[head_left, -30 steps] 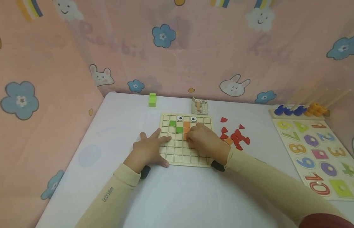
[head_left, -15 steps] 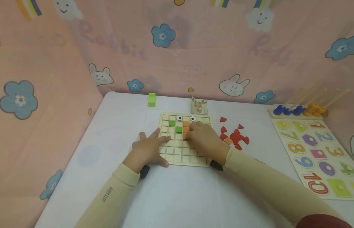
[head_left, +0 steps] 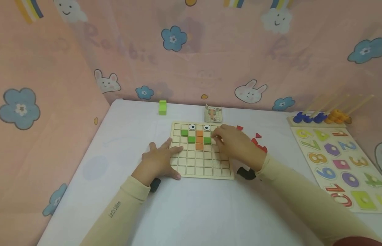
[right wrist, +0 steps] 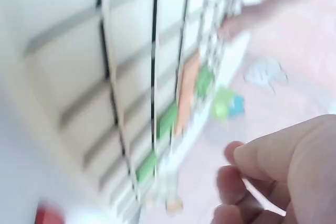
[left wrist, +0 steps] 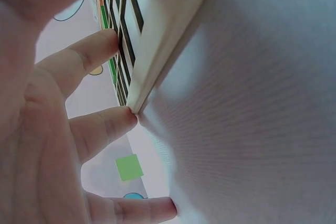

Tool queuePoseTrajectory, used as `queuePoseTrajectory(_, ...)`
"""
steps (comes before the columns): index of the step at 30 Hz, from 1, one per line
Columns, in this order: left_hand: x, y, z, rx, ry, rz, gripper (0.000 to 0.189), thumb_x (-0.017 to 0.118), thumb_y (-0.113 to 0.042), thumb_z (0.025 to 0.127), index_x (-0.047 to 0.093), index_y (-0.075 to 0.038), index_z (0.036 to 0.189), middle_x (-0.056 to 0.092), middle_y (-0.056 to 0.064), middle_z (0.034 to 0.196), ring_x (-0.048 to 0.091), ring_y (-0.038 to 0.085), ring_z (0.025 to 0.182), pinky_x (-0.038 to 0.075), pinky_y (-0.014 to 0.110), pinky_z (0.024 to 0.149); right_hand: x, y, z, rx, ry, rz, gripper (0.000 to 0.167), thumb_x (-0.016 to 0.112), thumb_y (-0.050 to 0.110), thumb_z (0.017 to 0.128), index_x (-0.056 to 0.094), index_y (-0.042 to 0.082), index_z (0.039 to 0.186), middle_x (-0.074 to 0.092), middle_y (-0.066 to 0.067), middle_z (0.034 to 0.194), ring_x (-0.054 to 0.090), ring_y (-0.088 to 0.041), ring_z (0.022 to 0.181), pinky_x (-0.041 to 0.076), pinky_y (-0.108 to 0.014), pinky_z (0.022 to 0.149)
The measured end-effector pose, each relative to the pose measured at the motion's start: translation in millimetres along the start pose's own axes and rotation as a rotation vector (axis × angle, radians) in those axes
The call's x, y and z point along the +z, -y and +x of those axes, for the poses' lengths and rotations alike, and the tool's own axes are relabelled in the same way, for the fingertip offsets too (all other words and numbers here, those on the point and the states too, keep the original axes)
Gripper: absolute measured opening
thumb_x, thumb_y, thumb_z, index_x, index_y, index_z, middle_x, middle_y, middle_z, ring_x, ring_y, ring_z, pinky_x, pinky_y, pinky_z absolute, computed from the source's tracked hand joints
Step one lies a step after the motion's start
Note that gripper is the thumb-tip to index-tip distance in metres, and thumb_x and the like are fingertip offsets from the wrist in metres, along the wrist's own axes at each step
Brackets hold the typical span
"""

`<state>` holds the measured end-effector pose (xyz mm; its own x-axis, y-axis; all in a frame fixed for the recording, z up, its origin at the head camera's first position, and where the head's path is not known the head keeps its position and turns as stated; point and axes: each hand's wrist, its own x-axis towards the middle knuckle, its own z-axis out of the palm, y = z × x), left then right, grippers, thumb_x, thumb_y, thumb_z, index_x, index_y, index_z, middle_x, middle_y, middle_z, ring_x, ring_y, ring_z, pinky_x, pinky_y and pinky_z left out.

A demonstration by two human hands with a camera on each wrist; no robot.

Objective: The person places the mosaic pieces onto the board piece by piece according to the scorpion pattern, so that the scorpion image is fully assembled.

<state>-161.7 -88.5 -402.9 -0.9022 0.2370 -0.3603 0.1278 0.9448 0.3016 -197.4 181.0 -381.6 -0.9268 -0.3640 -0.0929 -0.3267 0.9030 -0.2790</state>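
Note:
A wooden grid board (head_left: 191, 172) lies on the table with green tiles (head_left: 192, 139), a column of orange tiles (head_left: 199, 139) and two round eye pieces (head_left: 207, 127). The fingers of my left hand (head_left: 158, 160) are spread at its left edge; in the left wrist view, fingertips touch the wooden rim. My right hand (head_left: 237, 142) is over the board's right side, fingers loosely bent, beside a green tile (head_left: 207, 140). No piece shows in its fingers in the blurred right wrist view. A further green tile (right wrist: 147, 166) there is hidden by the hand in the head view.
Red pieces (head_left: 261, 147) lie right of the board, partly behind my right hand. A folded picture card (head_left: 213, 113) and a lime-green block (head_left: 162, 108) are at the back. A number puzzle board (head_left: 341, 164) with pegs and blue and orange pieces stands at the right.
My right hand has moved right, away from the orange column, uncovering a green tile to its right and all of the lowest orange tile. The left hand stays at the board's edge.

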Motion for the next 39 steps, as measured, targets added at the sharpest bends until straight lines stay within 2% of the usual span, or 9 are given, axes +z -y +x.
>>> queuePoseTrajectory(4, -0.5, -0.6, -1.4, 0.0, 0.001, -0.002, 0.106, 0.101, -0.048, 0.063, 0.052, -0.042, 0.157, 0.02, 0.004, 0.176, 0.038, 0.041, 0.124, 0.047, 0.059, 0.087, -17, -29, -19.6, 0.112, 0.006, 0.008, 0.024, 0.067, 0.016, 0.102, 0.075, 0.004, 0.12, 0.069, -0.008, 0.106, 0.061, -0.026, 0.091, 0.052, -0.042, 0.079)
queuePoseTrajectory(7, -1.6, -0.6, -3.1, 0.001, 0.007, 0.0, 0.106, 0.101, -0.048, 0.064, 0.052, -0.041, 0.157, 0.02, 0.004, 0.176, 0.038, 0.04, 0.125, 0.047, 0.059, 0.088, -18, -48, -36.0, 0.21, 0.076, 0.024, 0.026, 0.069, 0.02, 0.101, 0.078, 0.004, 0.119, 0.068, -0.009, 0.098, 0.062, -0.024, 0.079, 0.051, -0.04, 0.071)
queuePoseTrajectory(9, -2.6, -0.4, -3.8, 0.002, 0.006, -0.003, 0.106, 0.101, -0.048, 0.064, 0.052, -0.04, 0.157, 0.02, 0.004, 0.176, 0.038, 0.041, 0.125, 0.047, 0.059, 0.088, -14, -57, -45.8, 0.235, 0.101, 0.02, 0.025, 0.073, 0.022, 0.099, 0.081, 0.004, 0.115, 0.071, -0.006, 0.093, 0.063, -0.022, 0.075, 0.053, -0.039, 0.07)
queuePoseTrajectory(13, -3.3, 0.5, -3.3, 0.005, 0.002, -0.007, 0.106, 0.101, -0.047, 0.064, 0.052, -0.04, 0.157, 0.021, 0.005, 0.176, 0.038, 0.041, 0.126, 0.047, 0.061, 0.089, 0, -67, -58.3, 0.195, 0.076, -0.036, 0.023, 0.081, 0.02, 0.095, 0.083, 0.005, 0.112, 0.074, 0.0, 0.086, 0.059, -0.023, 0.082, 0.054, -0.04, 0.075)
queuePoseTrajectory(19, -1.0, 1.4, 0.1, 0.005, -0.002, -0.001, 0.106, 0.101, -0.049, 0.063, 0.052, -0.041, 0.157, 0.021, 0.005, 0.176, 0.038, 0.042, 0.127, 0.047, 0.062, 0.089, 14, -67, -65.2, 0.178, 0.026, -0.033, 0.014, 0.084, 0.019, 0.092, 0.085, 0.009, 0.101, 0.068, 0.004, 0.079, 0.057, -0.024, 0.084, 0.054, -0.042, 0.078)
queuePoseTrajectory(27, 1.2, 1.1, 0.4, 0.005, -0.007, -0.002, 0.107, 0.102, -0.049, 0.062, 0.053, -0.04, 0.157, 0.022, 0.005, 0.176, 0.039, 0.041, 0.124, 0.047, 0.06, 0.086, 21, -65, -67.3, 0.198, 0.001, -0.043, 0.01, 0.082, 0.018, 0.092, 0.084, 0.01, 0.097, 0.066, 0.004, 0.075, 0.057, -0.024, 0.084, 0.056, -0.044, 0.079)
queuePoseTrajectory(32, 1.5, 0.2, 0.7, 0.008, -0.008, -0.004, 0.107, 0.102, -0.049, 0.062, 0.053, -0.04, 0.157, 0.022, 0.006, 0.176, 0.039, 0.041, 0.124, 0.047, 0.06, 0.087, 21, -65, -68.6, 0.173, -0.016, -0.053, 0.008, 0.082, 0.016, 0.09, 0.082, 0.01, 0.095, 0.07, 0.003, 0.079, 0.059, -0.025, 0.084, 0.057, -0.046, 0.083)
queuePoseTrajectory(36, 2.1, 0.0, 1.4, 0.012, -0.01, 0.008, 0.107, 0.102, -0.049, 0.062, 0.053, -0.04, 0.157, 0.022, 0.006, 0.176, 0.04, 0.041, 0.123, 0.048, 0.059, 0.085, 17, -57, -64.1, 0.127, -0.063, -0.05, 0.009, 0.084, 0.017, 0.09, 0.082, 0.009, 0.095, 0.076, 0.001, 0.086, 0.064, -0.025, 0.085, 0.056, -0.048, 0.086)
queuePoseTrajectory(39, 3.4, 0.7, 2.3, 0.015, -0.015, 0.021, 0.108, 0.101, -0.051, 0.062, 0.053, -0.041, 0.157, 0.023, 0.005, 0.176, 0.04, 0.04, 0.121, 0.048, 0.058, 0.084, 13, -37, -53.5, 0.068, -0.081, -0.024, 0.01, 0.084, 0.02, 0.091, 0.083, 0.011, 0.097, 0.076, 0.001, 0.088, 0.064, -0.024, 0.087, 0.055, -0.045, 0.085)
